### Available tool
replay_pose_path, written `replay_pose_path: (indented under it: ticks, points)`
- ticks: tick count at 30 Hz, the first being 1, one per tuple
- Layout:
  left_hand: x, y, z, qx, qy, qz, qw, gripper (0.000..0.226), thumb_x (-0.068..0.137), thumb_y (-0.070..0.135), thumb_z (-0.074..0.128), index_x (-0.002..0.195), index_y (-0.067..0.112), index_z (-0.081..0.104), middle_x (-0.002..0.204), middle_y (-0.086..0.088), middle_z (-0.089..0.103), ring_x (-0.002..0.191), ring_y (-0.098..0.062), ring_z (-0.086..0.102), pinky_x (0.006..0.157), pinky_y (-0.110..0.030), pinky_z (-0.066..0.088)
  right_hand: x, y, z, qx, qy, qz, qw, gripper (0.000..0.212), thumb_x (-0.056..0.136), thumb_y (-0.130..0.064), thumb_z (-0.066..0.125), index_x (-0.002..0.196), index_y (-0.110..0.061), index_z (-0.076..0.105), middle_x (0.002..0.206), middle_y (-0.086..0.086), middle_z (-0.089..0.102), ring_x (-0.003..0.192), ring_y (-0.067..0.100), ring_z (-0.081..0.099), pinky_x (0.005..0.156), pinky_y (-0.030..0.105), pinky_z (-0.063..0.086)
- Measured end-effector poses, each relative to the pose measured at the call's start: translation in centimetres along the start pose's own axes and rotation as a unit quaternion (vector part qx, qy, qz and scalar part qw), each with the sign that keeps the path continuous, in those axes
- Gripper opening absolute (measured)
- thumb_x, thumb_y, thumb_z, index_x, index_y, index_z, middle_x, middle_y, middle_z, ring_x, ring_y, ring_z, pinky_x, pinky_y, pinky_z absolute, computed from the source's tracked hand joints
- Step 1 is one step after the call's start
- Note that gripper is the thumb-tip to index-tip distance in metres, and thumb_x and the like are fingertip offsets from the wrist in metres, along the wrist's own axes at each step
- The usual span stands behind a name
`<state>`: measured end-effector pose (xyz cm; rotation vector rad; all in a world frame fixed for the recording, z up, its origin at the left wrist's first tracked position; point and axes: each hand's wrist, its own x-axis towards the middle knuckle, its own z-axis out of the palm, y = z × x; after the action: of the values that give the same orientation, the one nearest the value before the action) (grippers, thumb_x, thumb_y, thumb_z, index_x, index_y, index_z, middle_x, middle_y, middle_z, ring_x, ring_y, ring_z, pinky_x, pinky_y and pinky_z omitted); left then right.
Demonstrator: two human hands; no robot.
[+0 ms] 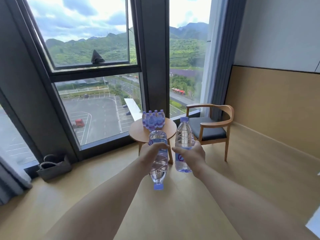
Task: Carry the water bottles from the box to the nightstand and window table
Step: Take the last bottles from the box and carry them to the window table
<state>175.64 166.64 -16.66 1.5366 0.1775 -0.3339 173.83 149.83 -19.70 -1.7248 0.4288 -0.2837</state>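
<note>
1. Left hand [150, 154] fingers wrap an inverted water bottle [158, 159]; right hand [191, 157] fingers grip an upright bottle [183, 144].
2. Purple labels show a logo, wording unreadable.
3. Ahead, a bottle cluster [153, 120] stands on the round surface [166, 131] beside a wooden chair [212, 126] and window [97, 104].

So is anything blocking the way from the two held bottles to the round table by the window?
Nothing visible: bare floor lies ahead. The round table holds a bottle cluster at its back left; its near side looks free.
</note>
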Motion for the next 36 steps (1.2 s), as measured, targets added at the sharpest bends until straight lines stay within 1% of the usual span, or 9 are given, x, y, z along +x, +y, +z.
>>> replay_pose_path:
  ticks: [4, 6, 9, 12, 16, 26, 28, 32, 36]
  points:
    - [9.3, 0.1, 0.2, 0.004, 0.028, -0.016, 0.999, 0.051, 0.068, 0.022, 0.086, 0.114, 0.012, 0.067, 0.1, -0.019, 0.076, 0.081, -0.033, 0.076, 0.059, -0.036, 0.061, 9.2, 1.6, 3.1, 0.003, -0.011, 0.007, 1.0, 0.069, 0.063, -0.037, 0.096, 0.115, -0.019, 0.054, 0.104, 0.0, 0.07, 0.089, 0.018, 0.071, 0.076, 0.039, 0.063]
    - [13.9, 0.6, 0.5, 0.002, 0.046, -0.019, 0.999, 0.052, 0.068, 0.02, 0.087, 0.115, 0.01, 0.067, 0.1, -0.02, 0.076, 0.084, -0.035, 0.077, 0.073, -0.045, 0.065, 14.0, 2.1, 4.6, 0.005, -0.014, 0.007, 1.0, 0.067, 0.064, -0.037, 0.095, 0.114, -0.019, 0.055, 0.099, -0.002, 0.069, 0.083, 0.013, 0.07, 0.063, 0.029, 0.059]
    - [20.3, 2.4, 1.1, -0.004, 0.076, -0.044, 0.996, 0.05, 0.07, 0.016, 0.084, 0.115, 0.008, 0.066, 0.103, -0.023, 0.076, 0.09, -0.04, 0.076, 0.084, -0.061, 0.06, 21.2, 2.4, 6.3, 0.002, -0.023, 0.024, 0.999, 0.066, 0.064, -0.037, 0.095, 0.111, -0.02, 0.053, 0.098, -0.002, 0.068, 0.082, 0.015, 0.069, 0.065, 0.031, 0.059]
    - [26.0, 4.8, 1.2, 0.008, 0.097, -0.062, 0.993, 0.051, 0.069, 0.019, 0.087, 0.114, 0.011, 0.065, 0.101, -0.018, 0.077, 0.083, -0.032, 0.078, 0.079, -0.053, 0.064, 27.7, 2.5, 8.2, -0.005, -0.033, 0.043, 0.999, 0.066, 0.063, -0.038, 0.095, 0.111, -0.02, 0.053, 0.1, 0.0, 0.068, 0.085, 0.018, 0.069, 0.072, 0.035, 0.06]
    - [32.5, 6.9, 1.0, 0.024, 0.105, -0.083, 0.991, 0.052, 0.067, 0.025, 0.09, 0.112, 0.014, 0.067, 0.096, -0.013, 0.079, 0.071, -0.024, 0.078, 0.049, -0.031, 0.059, 34.5, 2.4, 11.0, 0.006, -0.053, 0.059, 0.997, 0.07, 0.062, -0.038, 0.096, 0.114, -0.021, 0.051, 0.1, -0.002, 0.067, 0.084, 0.013, 0.068, 0.063, 0.029, 0.055]
    - [49.2, 6.9, -1.6, 0.026, 0.104, -0.127, 0.986, 0.041, 0.065, 0.03, 0.093, 0.092, 0.016, 0.065, 0.056, -0.001, 0.072, 0.045, -0.014, 0.069, 0.036, -0.02, 0.049, 47.4, 5.3, 18.8, 0.015, -0.079, 0.093, 0.992, 0.059, 0.06, -0.034, 0.097, 0.095, -0.03, 0.049, 0.097, -0.002, 0.067, 0.079, 0.011, 0.07, 0.056, 0.023, 0.051]
    - [53.3, 7.0, -2.7, 0.04, 0.09, -0.141, 0.985, 0.047, 0.064, 0.034, 0.093, 0.097, 0.016, 0.066, 0.063, -0.003, 0.075, 0.045, -0.013, 0.069, 0.035, -0.019, 0.047, 50.4, 5.5, 21.0, 0.018, -0.074, 0.097, 0.992, 0.059, 0.06, -0.039, 0.096, 0.095, -0.03, 0.05, 0.099, -0.002, 0.069, 0.081, 0.012, 0.071, 0.059, 0.026, 0.055]
    - [62.0, 7.3, -4.9, 0.049, 0.059, -0.173, 0.982, 0.058, 0.064, 0.038, 0.093, 0.11, 0.014, 0.068, 0.1, -0.008, 0.076, 0.069, -0.018, 0.074, 0.044, -0.021, 0.051, 56.6, 5.7, 26.1, 0.025, -0.058, 0.108, 0.992, 0.078, 0.052, -0.064, 0.089, 0.111, -0.021, 0.063, 0.104, 0.004, 0.073, 0.09, 0.021, 0.074, 0.08, 0.044, 0.063]
    - [69.2, 7.9, -7.0, 0.074, 0.015, -0.177, 0.981, 0.043, 0.068, 0.027, 0.095, 0.094, 0.019, 0.061, 0.077, 0.01, 0.064, 0.056, -0.002, 0.063, 0.044, -0.019, 0.046, 61.7, 5.8, 30.4, 0.043, -0.029, 0.129, 0.99, 0.078, 0.052, -0.07, 0.085, 0.112, -0.026, 0.065, 0.102, 0.001, 0.076, 0.088, 0.019, 0.075, 0.081, 0.045, 0.063]
